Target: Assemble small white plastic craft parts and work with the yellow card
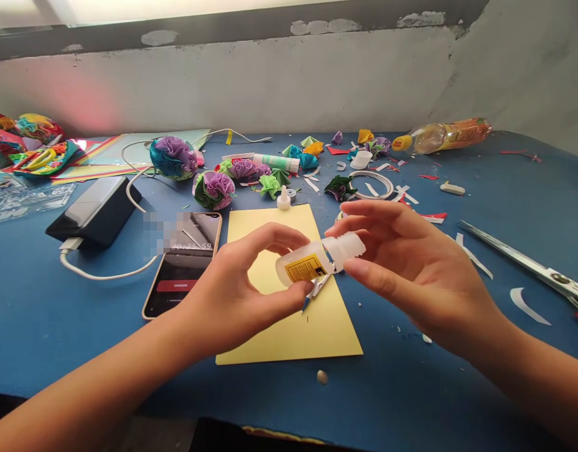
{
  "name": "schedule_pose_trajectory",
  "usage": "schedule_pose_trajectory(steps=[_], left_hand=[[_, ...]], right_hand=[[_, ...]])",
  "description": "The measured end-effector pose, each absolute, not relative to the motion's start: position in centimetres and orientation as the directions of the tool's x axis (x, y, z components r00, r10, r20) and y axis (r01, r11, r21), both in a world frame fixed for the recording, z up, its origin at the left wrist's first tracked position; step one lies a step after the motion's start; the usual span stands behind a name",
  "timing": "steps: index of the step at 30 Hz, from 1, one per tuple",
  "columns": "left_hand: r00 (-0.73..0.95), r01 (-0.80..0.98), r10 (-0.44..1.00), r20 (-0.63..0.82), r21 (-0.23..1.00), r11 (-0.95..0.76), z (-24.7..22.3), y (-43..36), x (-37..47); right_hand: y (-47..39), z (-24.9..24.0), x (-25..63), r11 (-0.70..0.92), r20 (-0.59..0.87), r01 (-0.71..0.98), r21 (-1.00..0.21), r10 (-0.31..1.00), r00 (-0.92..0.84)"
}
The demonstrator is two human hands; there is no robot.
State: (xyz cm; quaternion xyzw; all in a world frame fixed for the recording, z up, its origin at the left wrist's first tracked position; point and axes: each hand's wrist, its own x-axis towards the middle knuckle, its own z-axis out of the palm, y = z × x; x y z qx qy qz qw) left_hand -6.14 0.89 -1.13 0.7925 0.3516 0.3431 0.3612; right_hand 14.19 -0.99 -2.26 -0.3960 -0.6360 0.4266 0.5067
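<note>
A small translucent plastic bottle (314,260) with a yellow label is tilted sideways, its ridged neck bare and pointing right. My left hand (241,289) grips it between thumb and fingers. Around the neck end, my right hand (406,270) is curved with its fingers apart; its thumb tip is close to the neck, and whether it touches I cannot tell. Below the bottle lies a sheet of yellow paper (289,342). A thin white and blue pen-like thing (308,302) shows over the paper, partly hidden by the bottle. A white nozzle cap (283,199) stands beyond the sheet.
Left are a phone (176,276) and a black power bank (98,210) with a white cable. Folded-paper balls (173,157), a glue stick (277,163), a tape ring (373,184) and paper scraps lie behind. Scissors (528,263) and a drink bottle (449,136) are right.
</note>
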Motion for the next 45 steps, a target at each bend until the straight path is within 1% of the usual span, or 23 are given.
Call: schedule_pose_trajectory(steps=[5,9,19,28,34,40,45], left_hand=[[0.512,0.314,0.803,0.304,0.804,-0.505,-0.84,0.72,-6.12],[0.512,0.311,0.809,0.288,0.816,-0.487,-0.76,0.8,-6.14],[0.514,0.308,0.816,0.264,0.832,-0.462,-0.82,0.71,-6.04],[0.532,0.316,0.81,0.249,0.828,-0.462,-0.63,0.66,-6.09],[0.525,0.307,0.812,0.256,0.832,-0.461,-0.56,0.66,-6.11],[0.514,0.311,0.82,0.249,0.837,-0.45,-0.52,0.72,-6.02],[0.51,0.312,0.825,0.244,0.841,-0.442,-0.68,0.79,-5.99]], right_hand=[[-0.96,-2.38,14.31,0.352,0.333,0.067,-0.933,0.921,-0.199],[-0.97,-2.27,14.45,0.358,0.338,0.06,-0.932,0.917,-0.209],[-0.61,-2.32,14.61,0.387,0.364,0.089,-0.918,0.91,-0.197],[-0.49,-2.14,14.47,0.383,0.368,0.067,-0.921,0.914,-0.169],[-0.5,-2.36,14.49,0.425,0.408,0.086,-0.901,0.899,-0.16],[-0.68,-2.32,14.44,0.419,0.4,0.088,-0.904,0.9,-0.175],[-0.88,-2.06,14.5,0.406,0.389,0.055,-0.912,0.901,-0.195]])
